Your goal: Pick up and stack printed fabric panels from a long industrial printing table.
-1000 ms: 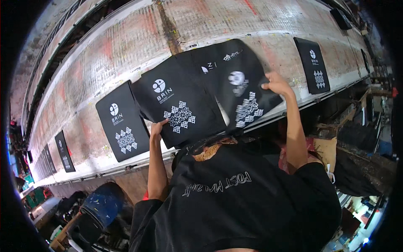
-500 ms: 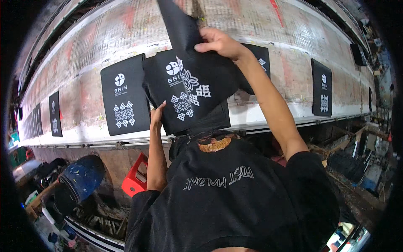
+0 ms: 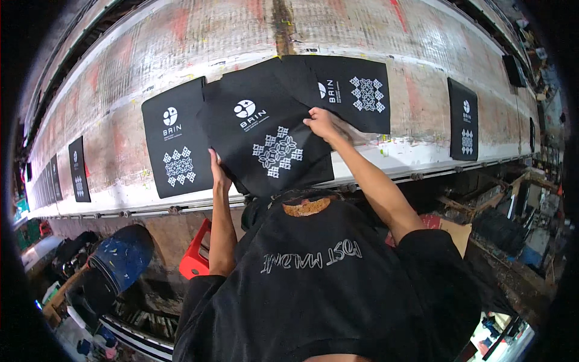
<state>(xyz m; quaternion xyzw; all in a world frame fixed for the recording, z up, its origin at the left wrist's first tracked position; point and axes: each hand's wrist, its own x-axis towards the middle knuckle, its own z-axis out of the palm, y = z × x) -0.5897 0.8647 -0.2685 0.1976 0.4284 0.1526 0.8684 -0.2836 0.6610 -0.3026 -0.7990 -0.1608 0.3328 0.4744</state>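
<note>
A black fabric sheet (image 3: 232, 145) with a white round emblem and a white diamond-like pattern lies tilted on top of other black pieces in front of me. My right hand (image 3: 322, 123) pinches its right edge. My left hand (image 3: 219, 172) is at its left edge, thumb up along the border and the other fingers mostly hidden behind or under it. Another printed sheet (image 3: 350, 66) lies turned sideways to the right, partly covered. To the left a similar sheet (image 3: 154, 136) lies flat, close to my left hand.
The long, stained pale printing table (image 3: 416, 90) runs from left to right, with a rail (image 3: 145, 212) along its near edge. More black printed sheets (image 3: 463, 123) are spaced along it. Below stand a red plastic stool (image 3: 194, 256) and a blue paint-spotted drum-like object (image 3: 123, 253).
My right hand has come down and nearer, laying the lifted, folded-over sheet out so its whole print shows. The sideways sheet is now more exposed. My left hand has shifted slightly left.
</note>
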